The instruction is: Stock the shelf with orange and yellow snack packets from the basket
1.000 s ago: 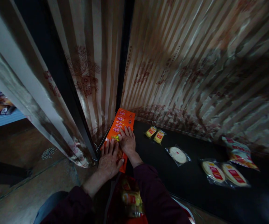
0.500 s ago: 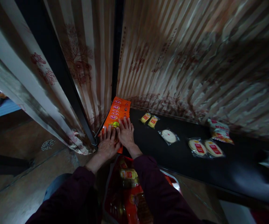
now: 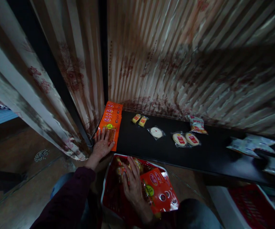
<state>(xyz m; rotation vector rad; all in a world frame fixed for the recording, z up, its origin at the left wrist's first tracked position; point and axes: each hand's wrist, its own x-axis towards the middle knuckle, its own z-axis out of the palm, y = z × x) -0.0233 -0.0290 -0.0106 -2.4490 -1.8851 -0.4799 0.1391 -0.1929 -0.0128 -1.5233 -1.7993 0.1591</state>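
A stack of orange snack packets (image 3: 110, 122) lies at the left end of a black shelf (image 3: 151, 149), against the striped wall. My left hand (image 3: 102, 145) rests flat on the near end of that stack, fingers spread. My right hand (image 3: 132, 183) reaches down into a red and white bag (image 3: 113, 197) below the shelf, fingers apart among yellow wrapped snacks (image 3: 122, 170). An orange packet (image 3: 160, 192) like those in the stack lies in the bag just right of that hand.
Further along the shelf lie two small yellow packs (image 3: 139, 120), a round white cake in a wrapper (image 3: 156, 132), a twin pack of round cakes (image 3: 186, 139), a red and white bag (image 3: 196, 124) and pale packets (image 3: 249, 143). A red basket (image 3: 252, 206) stands at lower right.
My right hand has left the orange stack and dropped into the bag below the shelf. My left hand stays on the stack. The camera has swung right, showing more of the shelf.
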